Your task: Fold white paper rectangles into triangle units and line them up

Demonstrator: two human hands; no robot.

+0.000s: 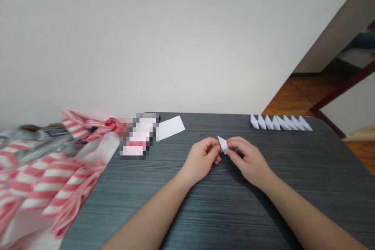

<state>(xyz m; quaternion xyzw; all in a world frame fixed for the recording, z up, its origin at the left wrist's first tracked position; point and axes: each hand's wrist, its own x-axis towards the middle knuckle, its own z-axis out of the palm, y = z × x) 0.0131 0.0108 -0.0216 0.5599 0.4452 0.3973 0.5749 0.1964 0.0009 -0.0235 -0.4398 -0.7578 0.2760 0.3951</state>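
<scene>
Right at the centre, a small folded white paper piece (223, 144) is being gripped in mid-air, its pointed tip angled up and away from the tabletop. It is pinched from the one side by the left hand (200, 160) and from the other by the right hand (249, 160), and the two hands are nearly touching around it. The fingers are curled in tight on both sides, closed narrow on the paper, with the right fingertips (234, 149) pressed against its lower edge.

Beneath the hands, a dark grey wood-grain table (205, 218) is spread out. Further up on the right, a row of small folded white paper units (281, 123) is lined up close together near the far edge. Over on the left, a flat white paper rectangle (171, 128) is seen lying at an angle, just beside a pixelated pink-and-white object (137, 136). A pink-striped white bag (43, 179) is heaped past the table's left edge. Beyond the table, a wooden floor (299, 93) and a white wall (146, 39) are seen.
</scene>
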